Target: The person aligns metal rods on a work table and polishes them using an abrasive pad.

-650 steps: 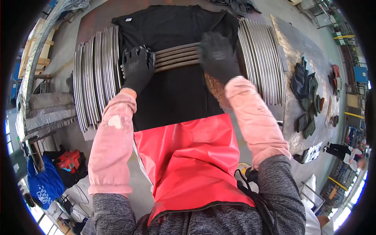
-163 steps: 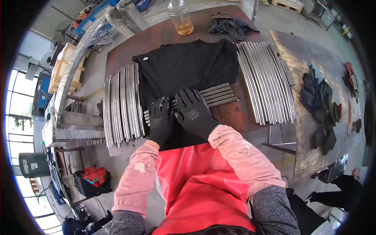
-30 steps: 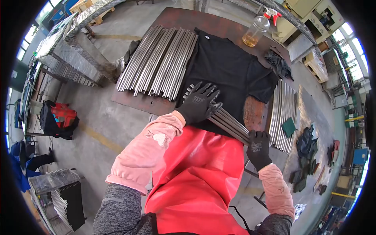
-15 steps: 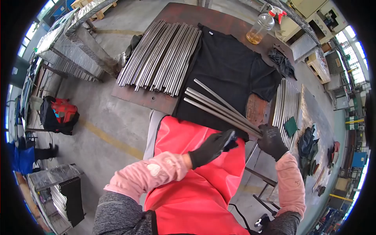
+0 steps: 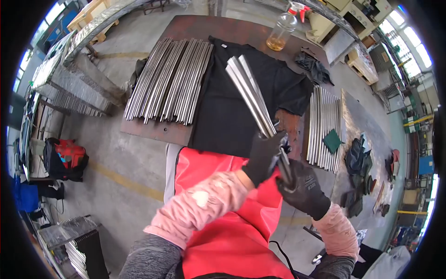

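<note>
Several shiny metal rods [image 5: 251, 95] are held in a bundle, slanting up and away over the black shirt [image 5: 223, 107] spread on the table. My left hand [image 5: 267, 156], in a black glove, is closed around the middle of the bundle. A bit of dark cloth [image 5: 286, 143] shows at its fingers, partly hidden. Lower down, my right hand [image 5: 304, 188], also black-gloved, grips the near ends of the same rods. The far ends fan slightly apart and point away from me.
A row of metal rods [image 5: 169, 81] lies on the table left of the shirt. More rods [image 5: 323, 125] lie at right, with a green cloth piece [image 5: 332, 141] on them. A spray bottle [image 5: 281, 30] and crumpled dark cloth [image 5: 313, 65] are at the back.
My left hand has moved up and right with the dark cloth and closed around the rods. The bundle has swung steeper, its far ends lifted. My right hand has moved lower and nearer.
</note>
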`<action>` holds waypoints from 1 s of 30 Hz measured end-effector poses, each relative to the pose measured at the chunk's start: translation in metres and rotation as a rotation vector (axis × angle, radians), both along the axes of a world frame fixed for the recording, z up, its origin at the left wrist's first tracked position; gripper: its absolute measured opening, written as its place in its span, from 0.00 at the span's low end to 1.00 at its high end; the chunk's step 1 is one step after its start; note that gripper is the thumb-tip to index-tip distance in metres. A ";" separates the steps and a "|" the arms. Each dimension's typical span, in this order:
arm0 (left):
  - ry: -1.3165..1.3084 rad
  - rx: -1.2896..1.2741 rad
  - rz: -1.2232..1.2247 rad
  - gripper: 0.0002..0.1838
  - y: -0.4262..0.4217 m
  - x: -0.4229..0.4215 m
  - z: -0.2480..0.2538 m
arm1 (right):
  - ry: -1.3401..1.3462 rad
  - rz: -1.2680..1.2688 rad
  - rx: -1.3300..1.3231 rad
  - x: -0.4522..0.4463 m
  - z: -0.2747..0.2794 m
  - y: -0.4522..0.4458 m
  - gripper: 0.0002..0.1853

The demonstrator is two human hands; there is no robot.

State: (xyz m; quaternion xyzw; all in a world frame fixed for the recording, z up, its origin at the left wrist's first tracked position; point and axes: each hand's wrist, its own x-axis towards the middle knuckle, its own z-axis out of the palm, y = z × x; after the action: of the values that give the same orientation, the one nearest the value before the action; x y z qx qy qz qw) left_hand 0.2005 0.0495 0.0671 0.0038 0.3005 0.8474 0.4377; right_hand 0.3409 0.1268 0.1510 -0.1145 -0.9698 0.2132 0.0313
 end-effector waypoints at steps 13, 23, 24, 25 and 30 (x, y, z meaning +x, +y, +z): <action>2.468 -0.620 -0.104 0.23 0.005 -0.130 -0.037 | 0.128 0.044 0.460 -0.077 -0.086 0.087 0.42; 2.325 -0.757 -0.155 0.38 -0.028 -0.126 -0.054 | 0.057 0.053 0.276 -0.073 -0.136 0.086 0.39; 2.344 -0.786 -0.066 0.39 -0.030 -0.125 -0.059 | 0.129 0.040 0.351 -0.069 -0.141 0.082 0.38; 2.359 -0.812 0.031 0.41 -0.030 -0.125 -0.064 | 0.201 0.028 0.432 -0.067 -0.143 0.082 0.37; 2.289 -0.790 -0.106 0.44 -0.028 -0.130 -0.064 | 0.190 -0.011 0.458 -0.071 -0.145 0.078 0.37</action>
State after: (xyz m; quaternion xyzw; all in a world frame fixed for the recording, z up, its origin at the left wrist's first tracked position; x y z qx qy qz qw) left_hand 0.0703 0.0217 0.0032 0.6294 0.7510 0.1846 -0.0761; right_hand 0.2703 0.2052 0.0055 -0.0889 -0.9849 -0.0025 0.1486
